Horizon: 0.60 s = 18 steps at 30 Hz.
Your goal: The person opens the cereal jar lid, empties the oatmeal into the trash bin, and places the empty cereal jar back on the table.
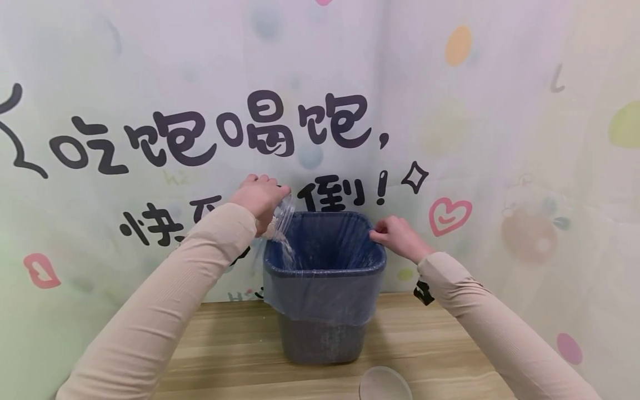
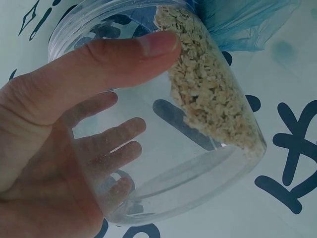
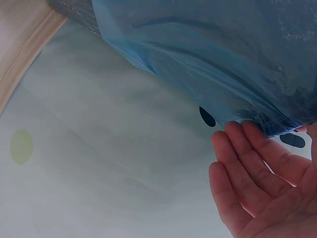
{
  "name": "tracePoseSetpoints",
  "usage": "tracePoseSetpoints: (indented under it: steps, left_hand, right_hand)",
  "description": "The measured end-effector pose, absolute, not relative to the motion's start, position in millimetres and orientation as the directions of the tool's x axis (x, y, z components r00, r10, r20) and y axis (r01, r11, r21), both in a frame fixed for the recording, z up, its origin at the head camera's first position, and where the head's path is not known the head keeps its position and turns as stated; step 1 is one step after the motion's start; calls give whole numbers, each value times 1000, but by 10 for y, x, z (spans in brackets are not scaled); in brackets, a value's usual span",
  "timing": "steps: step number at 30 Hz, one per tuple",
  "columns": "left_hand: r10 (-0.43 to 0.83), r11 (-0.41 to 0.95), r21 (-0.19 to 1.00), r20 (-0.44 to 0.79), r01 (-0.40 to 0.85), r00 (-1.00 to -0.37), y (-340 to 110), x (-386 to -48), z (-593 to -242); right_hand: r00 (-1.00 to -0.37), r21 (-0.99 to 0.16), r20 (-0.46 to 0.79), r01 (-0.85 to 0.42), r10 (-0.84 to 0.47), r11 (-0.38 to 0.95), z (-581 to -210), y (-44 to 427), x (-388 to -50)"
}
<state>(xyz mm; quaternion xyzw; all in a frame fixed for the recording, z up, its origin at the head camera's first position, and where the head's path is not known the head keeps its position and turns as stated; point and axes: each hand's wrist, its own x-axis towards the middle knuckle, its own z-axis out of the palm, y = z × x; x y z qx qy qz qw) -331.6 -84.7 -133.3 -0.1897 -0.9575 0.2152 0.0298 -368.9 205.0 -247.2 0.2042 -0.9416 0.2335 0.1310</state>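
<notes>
My left hand (image 1: 262, 199) grips a clear plastic jar (image 1: 284, 218), tipped on its side over the left rim of a trash bin (image 1: 324, 343). Pale oat flakes (image 2: 205, 89) lie along the jar's lower wall in the left wrist view, and a stream of them falls into the bin. A blue plastic bag (image 1: 320, 300) lines the bin and folds down over its outside. At the bin's right rim, my right hand (image 1: 400, 239) pinches the edge with the bunched bag. In the right wrist view its fingers (image 3: 242, 173) lie outside the bag; the thumb is mostly hidden.
The bin stands upright on a wood-grain table (image 1: 225, 344). Near the table's front edge lies a round, whitish disc (image 1: 385, 384), partly cut off by the frame. A printed backdrop (image 1: 500, 139) with large black characters hangs close behind the bin.
</notes>
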Motion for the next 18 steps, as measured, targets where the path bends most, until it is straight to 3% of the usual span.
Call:
tracePoseSetpoints:
  steps: [18]
  left_hand:
    - [385, 847, -402, 8, 349, -923, -870, -3299, -1349]
  right_hand:
    - [-868, -374, 370, -466, -332, 802, -2494, 2056, -3703]
